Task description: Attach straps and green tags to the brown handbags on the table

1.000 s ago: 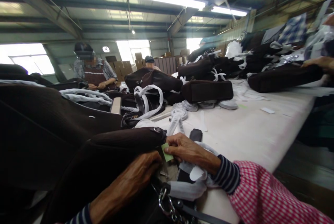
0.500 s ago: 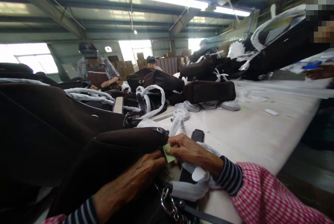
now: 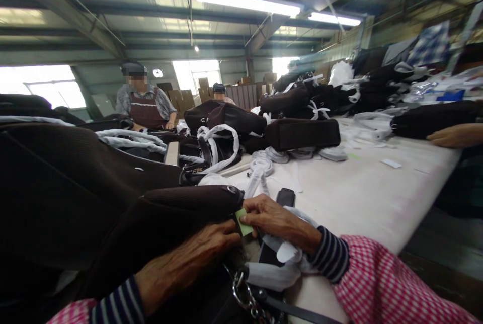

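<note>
A dark brown handbag (image 3: 188, 203) lies in front of me, with a metal ring at its near-right corner. My right hand (image 3: 275, 218) pinches a small pale green slip (image 3: 244, 224) between thumb and fingers, at the bag's edge. Just left of the slip, my left hand (image 3: 204, 243) is closed at the bag's opening, its fingertips partly hidden there. Below both hands hang a silver chain (image 3: 241, 291) and a black strap (image 3: 290, 309). A handle wrapped in white tissue (image 3: 273, 274) lies under my right wrist.
More dark bags (image 3: 304, 134) with white-wrapped handles are piled along the white table (image 3: 370, 188). Coiled wrapped straps (image 3: 262, 163) and a white card (image 3: 391, 163) lie on it. Two people stand across the table; another person's hand (image 3: 455, 135) touches a bag at right.
At the right, the large bag a co-worker held up is now down on the table. The person across has straightened a little. My hands and the green slip hardly move.
</note>
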Available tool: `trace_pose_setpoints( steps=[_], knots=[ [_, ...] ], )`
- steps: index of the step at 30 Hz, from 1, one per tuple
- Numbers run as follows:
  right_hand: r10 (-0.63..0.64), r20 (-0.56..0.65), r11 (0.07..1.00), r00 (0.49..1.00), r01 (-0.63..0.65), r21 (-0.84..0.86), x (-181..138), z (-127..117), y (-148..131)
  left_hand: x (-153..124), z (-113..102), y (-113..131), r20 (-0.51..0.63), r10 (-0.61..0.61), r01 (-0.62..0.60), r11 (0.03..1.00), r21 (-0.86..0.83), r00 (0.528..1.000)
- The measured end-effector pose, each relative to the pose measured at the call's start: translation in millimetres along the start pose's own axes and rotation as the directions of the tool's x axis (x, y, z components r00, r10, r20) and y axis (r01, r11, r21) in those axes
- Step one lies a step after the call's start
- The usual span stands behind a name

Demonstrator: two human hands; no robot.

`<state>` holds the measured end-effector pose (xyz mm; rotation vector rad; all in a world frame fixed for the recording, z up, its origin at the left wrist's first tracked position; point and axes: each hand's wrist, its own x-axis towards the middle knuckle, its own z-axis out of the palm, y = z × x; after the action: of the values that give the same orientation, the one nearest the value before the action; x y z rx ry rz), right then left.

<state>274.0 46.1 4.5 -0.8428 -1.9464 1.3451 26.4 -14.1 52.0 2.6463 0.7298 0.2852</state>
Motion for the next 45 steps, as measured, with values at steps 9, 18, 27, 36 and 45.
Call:
trace_pose_setpoints(
  steps=[9, 18, 27, 36, 45],
  knots=[
    [0.01, 0.017, 1.0, 1.0, -0.01, 0.005, 0, 0, 2, 16, -1, -5, 0.033, 0.121, -0.124, 0.986, 0.113, 0.992],
    [-0.005, 0.0, 0.998, 1.0, 0.005, -0.066, -2, -1, -1, -5, 4, -27, 0.067, 0.006, -0.01, 0.997, 0.072, 0.998],
    [0.061, 0.034, 0.997, 0.998, -0.06, -0.047, -1, 1, 1, 13, -3, -16, 0.102, 0.09, -0.099, 0.991, 0.094, 0.991],
    [0.095, 0.016, 0.99, 0.995, -0.093, -0.109, -4, 3, -5, 18, -5, -26, 0.268, -0.002, -0.038, 0.989, 0.145, 0.963],
    [0.071, 0.064, 0.981, 0.995, -0.058, -0.183, -2, 5, -2, 13, -14, 8, 0.149, 0.026, -0.046, 0.99, 0.132, 0.988]
  ],
)
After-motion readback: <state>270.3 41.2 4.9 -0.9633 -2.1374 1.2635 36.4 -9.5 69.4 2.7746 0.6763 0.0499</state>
